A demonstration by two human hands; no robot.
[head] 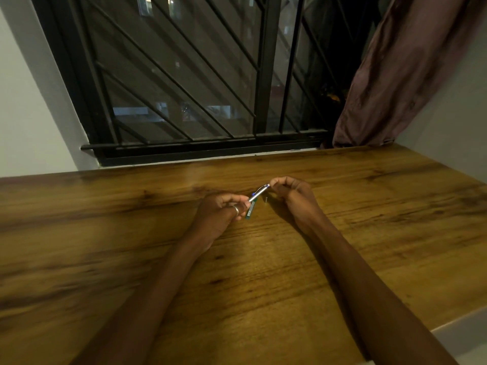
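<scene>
Over the middle of the wooden table [110, 233], both hands hold a slim silver pen [258, 193] with blue accents. My left hand [221, 214], a ring on one finger, pinches the pen's lower end and also holds a green tube-like piece [249, 210] that points down toward the table. My right hand [292, 196] pinches the pen's upper end between curled fingers. A tiny metal part [266, 199] stands on the table between the hands.
A dark window with black metal bars [184, 83] runs along the table's far edge. A brownish curtain [400, 75] hangs at the back right. White walls flank the window. The table's front right corner ends near a pale floor strip [463, 335].
</scene>
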